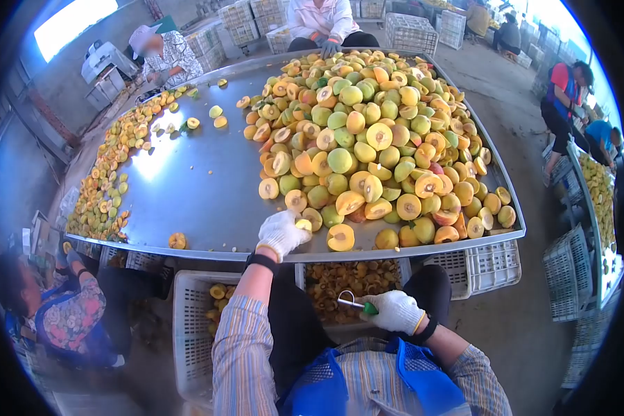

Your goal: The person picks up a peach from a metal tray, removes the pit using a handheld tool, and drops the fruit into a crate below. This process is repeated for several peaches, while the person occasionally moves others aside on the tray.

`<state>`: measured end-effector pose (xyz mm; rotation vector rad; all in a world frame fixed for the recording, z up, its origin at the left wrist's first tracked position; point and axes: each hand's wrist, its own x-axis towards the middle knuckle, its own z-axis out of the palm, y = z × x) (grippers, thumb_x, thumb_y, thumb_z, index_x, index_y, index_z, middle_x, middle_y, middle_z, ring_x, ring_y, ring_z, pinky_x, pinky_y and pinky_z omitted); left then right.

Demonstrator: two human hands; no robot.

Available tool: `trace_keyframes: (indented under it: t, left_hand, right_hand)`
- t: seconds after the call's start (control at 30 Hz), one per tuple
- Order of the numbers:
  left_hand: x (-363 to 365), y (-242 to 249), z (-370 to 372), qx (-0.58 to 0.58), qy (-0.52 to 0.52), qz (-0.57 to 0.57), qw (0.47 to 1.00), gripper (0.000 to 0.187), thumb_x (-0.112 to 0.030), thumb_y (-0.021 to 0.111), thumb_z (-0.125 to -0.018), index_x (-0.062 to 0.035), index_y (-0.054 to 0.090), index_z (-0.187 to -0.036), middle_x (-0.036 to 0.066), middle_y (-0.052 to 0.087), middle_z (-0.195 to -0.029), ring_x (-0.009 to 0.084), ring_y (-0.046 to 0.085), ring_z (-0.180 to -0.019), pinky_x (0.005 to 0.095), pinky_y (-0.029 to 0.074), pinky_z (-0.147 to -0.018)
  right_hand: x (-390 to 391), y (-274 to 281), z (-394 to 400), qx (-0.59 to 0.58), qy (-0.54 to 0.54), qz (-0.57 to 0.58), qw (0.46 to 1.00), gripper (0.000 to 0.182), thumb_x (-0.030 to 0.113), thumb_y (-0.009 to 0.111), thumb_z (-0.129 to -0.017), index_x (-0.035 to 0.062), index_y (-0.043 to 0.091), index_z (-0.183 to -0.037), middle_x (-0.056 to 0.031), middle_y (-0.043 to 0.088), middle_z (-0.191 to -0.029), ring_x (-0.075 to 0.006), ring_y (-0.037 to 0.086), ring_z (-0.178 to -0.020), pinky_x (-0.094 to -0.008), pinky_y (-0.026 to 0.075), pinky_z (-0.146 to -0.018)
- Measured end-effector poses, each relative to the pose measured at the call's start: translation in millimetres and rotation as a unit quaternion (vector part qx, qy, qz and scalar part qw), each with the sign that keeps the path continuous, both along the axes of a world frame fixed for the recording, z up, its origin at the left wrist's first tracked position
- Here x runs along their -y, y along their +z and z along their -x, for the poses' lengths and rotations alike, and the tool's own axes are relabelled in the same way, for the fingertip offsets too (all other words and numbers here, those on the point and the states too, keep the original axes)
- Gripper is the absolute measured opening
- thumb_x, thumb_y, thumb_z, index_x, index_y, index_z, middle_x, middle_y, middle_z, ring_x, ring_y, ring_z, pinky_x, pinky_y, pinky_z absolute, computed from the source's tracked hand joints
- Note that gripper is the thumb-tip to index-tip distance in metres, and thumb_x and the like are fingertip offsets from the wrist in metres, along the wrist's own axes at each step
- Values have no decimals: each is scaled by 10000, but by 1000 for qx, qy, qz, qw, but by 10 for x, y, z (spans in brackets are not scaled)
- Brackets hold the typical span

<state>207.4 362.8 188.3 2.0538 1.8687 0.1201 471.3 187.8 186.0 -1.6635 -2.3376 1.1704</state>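
My left hand (281, 233), in a white knit glove, is at the near edge of the metal table (208, 208). Its fingers are closed on a yellow peach half (303, 224), partly hidden by the glove. Right beside it rises a large heap of halved peaches (353, 139), many with the cut face and stone showing. My right hand (397, 313), also gloved, is over my lap, wrapped round the green handle of a pitting tool (353, 301) with a metal loop at its tip. The loop points left and holds nothing.
Below the table edge stand a crate of pitted scraps (353, 277) and a white crate (187, 333) holding some fruit. More halves (100, 187) line the table's left side. Co-workers sit at left and across the table; others work at the right by another table (593, 208).
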Motion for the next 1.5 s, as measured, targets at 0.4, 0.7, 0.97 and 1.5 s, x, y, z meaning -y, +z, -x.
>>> trace_keyframes:
  t: [0.4, 0.7, 0.97, 1.5]
  left_hand:
    - [1359, 90, -357, 871, 70, 131, 468, 453, -386, 494, -1021, -8, 552, -1263, 215, 640, -1154, 355, 682, -935, 419, 603, -714]
    - [1726, 198, -617, 834, 124, 117, 524, 548, -498, 466, -1017, 3, 597, -1200, 202, 679, -1046, 258, 685, -860, 335, 578, -704]
    - [1857, 345, -792, 843, 219, 110, 478, 546, -523, 483, -1004, 1, 635, -1022, 186, 693, -886, 292, 691, -742, 348, 576, -662]
    - [1845, 674, -705, 803, 120, 119, 572, 335, -285, 638, -980, 39, 712, -934, 123, 712, -818, 184, 685, -658, 276, 558, -583]
  right_hand:
    - [-23, 504, 303, -51, -55, -194, 978, 431, 382, 684, -872, 213, 632, -1266, -145, 679, -715, -350, 686, -666, -437, 560, -603]
    - [136, 442, 285, -22, -34, -231, 972, 391, 348, 691, -842, 161, 658, -1184, -134, 683, -726, -336, 685, -666, -433, 554, -594]
    - [247, 162, 269, -34, -40, -177, 983, 267, 285, 703, -806, 120, 726, -1015, -135, 682, -710, -337, 685, -657, -422, 562, -593]
    - [322, 295, 297, -175, 16, -8, 984, 217, 343, 660, -861, 131, 705, -860, -121, 686, -719, -311, 677, -655, -407, 558, -633]
